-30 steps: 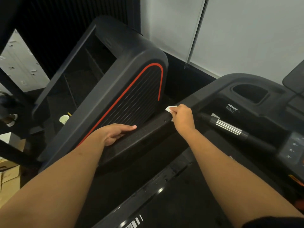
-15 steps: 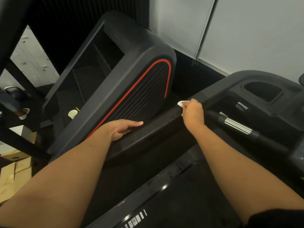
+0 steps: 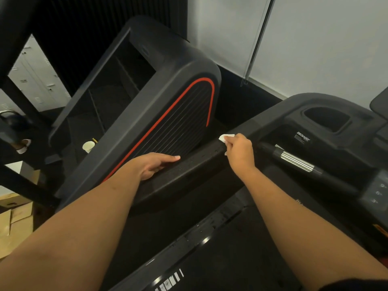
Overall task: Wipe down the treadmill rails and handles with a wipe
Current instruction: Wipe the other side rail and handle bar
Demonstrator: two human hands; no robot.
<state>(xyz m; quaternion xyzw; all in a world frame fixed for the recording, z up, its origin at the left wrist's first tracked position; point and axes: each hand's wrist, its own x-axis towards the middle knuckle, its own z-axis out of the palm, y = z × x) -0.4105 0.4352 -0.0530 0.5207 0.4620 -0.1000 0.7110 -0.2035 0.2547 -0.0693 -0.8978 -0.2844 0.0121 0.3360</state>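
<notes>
Step in hand: wiping the top of the treadmill's left side rail (image 3: 189, 171), near where it meets the console (image 3: 327, 131).
Right hand (image 3: 239, 152): fingers curled shut over a small white wipe (image 3: 225, 137), pressing it onto the rail's upper edge.
Wipe and fingers: most of the wipe is hidden under the fingertips; one white corner pokes out past them on the far side, and a sliver shows below the knuckles. It lies between the fingers and the rail, touching both.
Left hand (image 3: 155, 164): fingers straight and together, laid flat on the rail's outer edge nearer the person, gripping nothing; it looks like a brace.
Handle: the grip bar with the ribbed chrome band (image 3: 296, 161) sits just right of the right hand and is not being touched.
Risk, wipe slipping: the wipe is small and bunched, so a long stroke could drag it out from under the fingertips, leaving bare fingers to rub the rail.
Risk, missed areas: such a small pad covers a narrow strip, so the rail's sides and the part under the left hand could be skipped.
Risk, console: a stroke carried too far right could brush the button panel (image 3: 375, 192) and press something.
Progress: judged partial; the handle and the other rail appear left to do.
</notes>
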